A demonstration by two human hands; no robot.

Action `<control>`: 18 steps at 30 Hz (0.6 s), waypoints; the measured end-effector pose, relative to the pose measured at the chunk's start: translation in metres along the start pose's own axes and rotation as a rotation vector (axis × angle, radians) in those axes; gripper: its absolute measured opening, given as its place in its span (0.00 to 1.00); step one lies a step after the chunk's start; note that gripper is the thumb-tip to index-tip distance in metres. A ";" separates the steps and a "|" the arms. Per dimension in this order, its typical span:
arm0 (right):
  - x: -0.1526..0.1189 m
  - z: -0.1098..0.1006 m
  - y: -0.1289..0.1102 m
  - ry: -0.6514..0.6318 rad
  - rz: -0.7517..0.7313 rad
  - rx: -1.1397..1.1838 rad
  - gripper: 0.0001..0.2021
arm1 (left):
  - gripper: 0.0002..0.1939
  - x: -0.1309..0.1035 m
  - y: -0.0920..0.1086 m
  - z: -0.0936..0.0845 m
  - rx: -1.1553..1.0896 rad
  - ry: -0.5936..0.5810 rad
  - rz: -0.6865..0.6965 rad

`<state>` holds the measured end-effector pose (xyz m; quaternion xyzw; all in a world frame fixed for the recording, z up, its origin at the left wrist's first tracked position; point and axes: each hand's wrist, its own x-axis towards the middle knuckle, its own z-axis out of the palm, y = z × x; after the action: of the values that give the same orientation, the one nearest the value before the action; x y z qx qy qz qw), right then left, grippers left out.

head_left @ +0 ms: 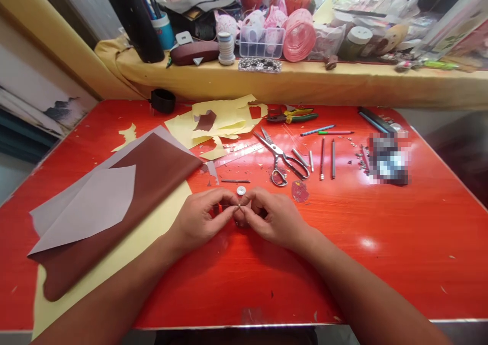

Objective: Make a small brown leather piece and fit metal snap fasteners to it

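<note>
My left hand (206, 217) and my right hand (273, 217) meet over the middle of the red table. Thumb and forefinger of each are pinched together, the fingertips almost touching. Between and just below them shows a small dark brown piece (241, 219), which looks like leather, with a tiny shiny bit at the fingertips. Most of it is hidden by the fingers. Just beyond the hands lies a round white disc (241, 190), and behind that a thin dark rod (235, 181). Metal scissors (280, 157) lie opened to the upper right of the hands.
Folded brown leather (152, 182) lies on yellow paper (168, 233) at the left. Yellow scraps (221, 119), pliers (293, 115), pencils (333, 158) and a ruler (236, 154) are spread behind. A cluttered ledge (190, 83) runs along the back.
</note>
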<state>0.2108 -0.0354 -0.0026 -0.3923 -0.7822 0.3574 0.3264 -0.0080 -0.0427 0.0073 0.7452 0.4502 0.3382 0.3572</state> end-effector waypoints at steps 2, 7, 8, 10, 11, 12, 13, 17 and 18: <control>0.000 0.000 -0.002 -0.003 0.028 0.024 0.03 | 0.05 -0.001 -0.001 -0.001 -0.005 -0.015 -0.039; 0.003 -0.004 -0.009 -0.074 0.160 0.058 0.03 | 0.08 -0.001 -0.006 -0.002 0.020 -0.008 -0.063; 0.003 -0.005 -0.010 -0.081 0.176 0.056 0.03 | 0.09 0.000 -0.007 -0.003 0.023 0.003 -0.059; 0.004 -0.006 -0.011 -0.092 0.190 0.062 0.02 | 0.09 0.001 -0.007 -0.003 0.017 0.017 -0.053; 0.004 -0.007 -0.011 -0.093 0.188 0.071 0.02 | 0.09 0.002 -0.007 -0.002 0.008 0.019 -0.050; 0.004 -0.007 -0.011 -0.093 0.182 0.083 0.02 | 0.09 0.003 -0.006 -0.002 -0.001 0.016 -0.049; 0.003 -0.007 -0.011 -0.090 0.174 0.095 0.02 | 0.09 0.003 -0.005 -0.002 -0.011 0.008 -0.050; 0.001 -0.007 -0.007 -0.070 0.156 0.141 0.02 | 0.08 0.004 -0.002 0.000 -0.031 -0.016 -0.083; 0.001 -0.007 -0.006 -0.070 0.151 0.153 0.02 | 0.08 0.003 -0.001 0.000 -0.032 -0.012 -0.095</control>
<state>0.2136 -0.0350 0.0064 -0.4114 -0.7316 0.4534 0.3000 -0.0073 -0.0392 0.0072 0.7192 0.4773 0.3237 0.3874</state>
